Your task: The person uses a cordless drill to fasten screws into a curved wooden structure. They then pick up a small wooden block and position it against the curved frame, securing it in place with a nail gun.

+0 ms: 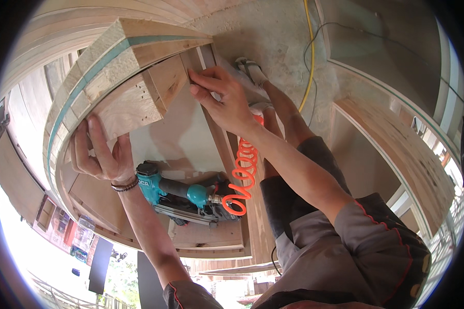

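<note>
A wooden frame (113,67) of thick plywood with a teal stripe along its edge fills the upper left. My left hand (95,152) grips the frame's lower edge, fingers wrapped over the wood. My right hand (219,98) presses its fingertips against a small wooden block (165,82) set inside the frame's corner. Between my forearms a teal and black pneumatic nail gun (191,198) lies on a board, untouched.
An orange coiled air hose (242,175) runs from the nail gun. A yellow cable (310,51) crosses the concrete floor. My sandalled foot (250,69) stands beyond my right hand. Curved plywood panels (407,154) lie at right and lower left.
</note>
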The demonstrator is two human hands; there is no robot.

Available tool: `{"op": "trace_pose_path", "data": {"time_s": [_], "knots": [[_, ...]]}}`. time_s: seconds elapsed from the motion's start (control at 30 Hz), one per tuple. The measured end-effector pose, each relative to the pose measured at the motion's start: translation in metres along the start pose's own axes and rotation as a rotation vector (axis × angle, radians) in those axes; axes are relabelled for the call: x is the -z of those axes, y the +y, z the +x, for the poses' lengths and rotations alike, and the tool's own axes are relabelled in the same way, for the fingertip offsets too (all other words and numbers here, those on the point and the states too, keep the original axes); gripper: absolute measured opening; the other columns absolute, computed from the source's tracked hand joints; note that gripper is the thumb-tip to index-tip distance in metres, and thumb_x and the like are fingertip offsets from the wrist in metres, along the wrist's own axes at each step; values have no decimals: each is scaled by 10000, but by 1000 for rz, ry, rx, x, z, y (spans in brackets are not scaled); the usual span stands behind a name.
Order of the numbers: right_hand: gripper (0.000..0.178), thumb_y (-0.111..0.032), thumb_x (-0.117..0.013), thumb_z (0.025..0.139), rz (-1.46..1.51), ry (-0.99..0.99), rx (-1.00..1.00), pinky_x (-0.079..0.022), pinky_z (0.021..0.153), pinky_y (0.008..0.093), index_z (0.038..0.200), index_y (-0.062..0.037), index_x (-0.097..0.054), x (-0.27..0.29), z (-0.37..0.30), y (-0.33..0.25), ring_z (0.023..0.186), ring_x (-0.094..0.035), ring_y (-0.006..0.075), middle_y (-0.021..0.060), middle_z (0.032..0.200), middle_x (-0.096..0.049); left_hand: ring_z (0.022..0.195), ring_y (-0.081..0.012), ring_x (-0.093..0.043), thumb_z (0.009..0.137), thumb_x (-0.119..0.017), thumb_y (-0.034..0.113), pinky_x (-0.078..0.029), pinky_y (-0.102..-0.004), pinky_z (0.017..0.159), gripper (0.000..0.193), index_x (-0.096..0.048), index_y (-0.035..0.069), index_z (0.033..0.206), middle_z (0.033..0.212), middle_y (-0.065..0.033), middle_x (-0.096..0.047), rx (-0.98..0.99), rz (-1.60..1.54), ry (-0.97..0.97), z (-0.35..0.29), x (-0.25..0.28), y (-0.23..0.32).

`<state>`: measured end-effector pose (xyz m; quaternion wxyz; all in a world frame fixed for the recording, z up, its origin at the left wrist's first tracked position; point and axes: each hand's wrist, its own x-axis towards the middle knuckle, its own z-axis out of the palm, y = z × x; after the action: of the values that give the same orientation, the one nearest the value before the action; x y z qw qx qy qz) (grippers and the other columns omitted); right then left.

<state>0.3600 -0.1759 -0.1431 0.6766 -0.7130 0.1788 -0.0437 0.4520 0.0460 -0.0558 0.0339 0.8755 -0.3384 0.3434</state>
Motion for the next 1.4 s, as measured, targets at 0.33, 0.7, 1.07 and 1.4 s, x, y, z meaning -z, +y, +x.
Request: {"op": "trace_pose_path", "data": {"time_s": [0.33,0.7,1.07,1.4], "knots": [[359,-90,-718,962,139,-46,-95,-527,865,267,1302,10,-665,-3,-1,5,978,-632,142,84,1189,-596,1143,-314,-581,959,-696,433,-521,-426,954,504,-729,6,1225,1256,-136,-653,49,-6,-77,-1,8,2],[445,-172,-796,899,193,-21,-125,-563,857,296,1267,37,-658,-7,-2,-9,1011,-688,183,116,1154,-615,1095,-285,-609,851,-798,244,-567,-438,964,323,-789,89,1134,1170,-69,-678,105,-46,-65,17,16,14],[607,-369,-695,938,283,-166,-79,-473,1014,358,1373,26,-544,1,-11,-20,1209,-560,189,87,1277,-543,1128,-322,-575,773,-850,402,-468,-469,1001,432,-775,91,1063,1166,-93,-649,393,-51,121,-1,7,14],[1039,-863,-356,903,234,-161,-451,-268,1182,487,1603,-105,-242,-3,-17,-16,1443,-351,296,117,1627,-322,1518,-426,-220,455,-1042,207,-273,-550,1231,1632,103,4,1600,1635,-327,-112,1136,-550,155,-6,-5,44]]}}
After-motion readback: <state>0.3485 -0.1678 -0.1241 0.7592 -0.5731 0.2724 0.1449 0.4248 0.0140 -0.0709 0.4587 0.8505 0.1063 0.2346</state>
